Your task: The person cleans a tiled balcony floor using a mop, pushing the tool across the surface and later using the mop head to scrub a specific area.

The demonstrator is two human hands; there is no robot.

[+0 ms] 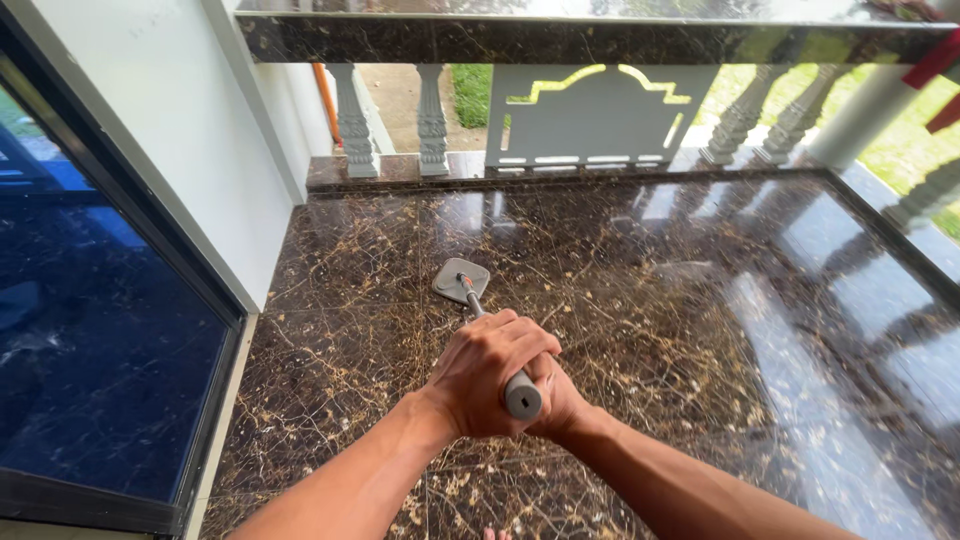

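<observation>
Both my hands grip the grey handle (520, 394) of a mop. My left hand (483, 372) wraps over the top of the handle, and my right hand (556, 400) closes around it from underneath, mostly hidden behind the left. The shaft runs forward and down to a flat grey mop head (459, 281) that rests on the dark brown marble floor (640, 300) of a balcony, about an arm's length ahead of me.
A white balustrade (432, 125) with a dark marble top rail (600, 35) closes the far side and the right. A white wall (180, 120) and a dark-framed glass door (90, 330) stand on the left. The floor looks glossy with reflections.
</observation>
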